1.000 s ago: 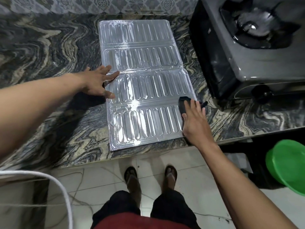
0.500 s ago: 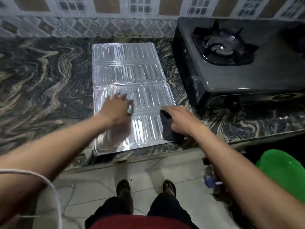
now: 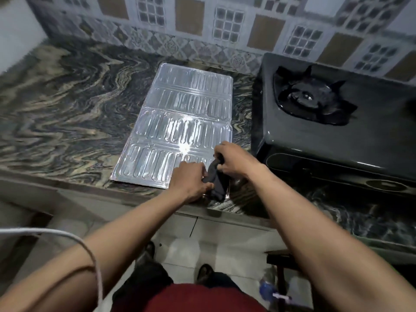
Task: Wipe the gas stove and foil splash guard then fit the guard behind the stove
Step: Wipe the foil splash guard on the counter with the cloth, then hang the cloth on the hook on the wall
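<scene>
The ribbed foil splash guard [image 3: 180,122] lies flat on the marbled counter, its near edge at the counter's front. A dark cloth [image 3: 217,179] hangs bunched over the guard's near right corner. My right hand [image 3: 234,162] grips the cloth's top and my left hand [image 3: 191,179] pinches its left side, both fists close together. The dark gas stove [image 3: 333,140] stands just right of the guard, with a black burner grate [image 3: 313,99] on top.
A patterned tiled wall [image 3: 202,25] runs behind the counter [image 3: 67,113]. A white cord [image 3: 67,235] loops across the lower left. Below are the tiled floor, my feet, a dark stool [image 3: 279,262] and a small bottle [image 3: 270,291].
My left hand left the foil's left side and came across to the cloth. My right hand lifted the cloth from flat on the foil, and both hands now hold it. The view tilted up.
</scene>
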